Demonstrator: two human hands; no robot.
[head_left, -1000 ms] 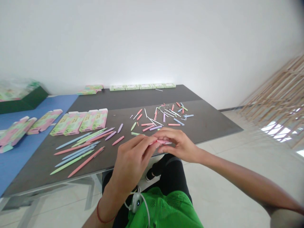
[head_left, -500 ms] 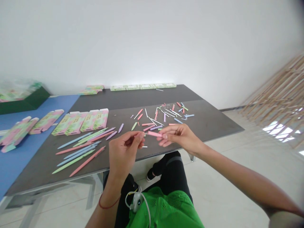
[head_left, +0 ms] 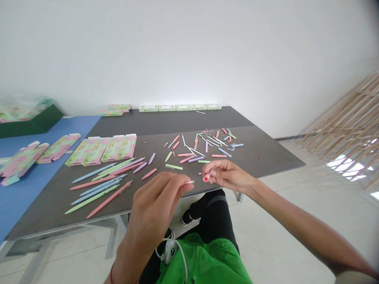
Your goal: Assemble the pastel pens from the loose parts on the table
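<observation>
My left hand (head_left: 158,201) is closed, with a small thin pale pen part (head_left: 190,182) pinched between its thumb and finger. Its exact kind is too small to make out. Just to the right, my right hand (head_left: 226,174) grips a pink pen barrel (head_left: 206,177), whose round open end faces toward me. The two parts are apart, above the table's front edge. Beyond my hands lie a pink pen tip section (head_left: 149,174), a green barrel (head_left: 174,167) and several white refills (head_left: 217,140) among coloured pen parts.
Assembled pens (head_left: 102,193) lie side by side at the left of the dark table (head_left: 260,157). Behind them are pink-green cartons (head_left: 96,152); flat green boxes (head_left: 167,107) line the back edge. A dark green bin (head_left: 44,120) stands on the blue table at far left.
The pink barrel has turned from lying sideways to pointing its open end toward me. My left hand has rolled over and drawn apart from it, uncovering the pink section and green barrel behind.
</observation>
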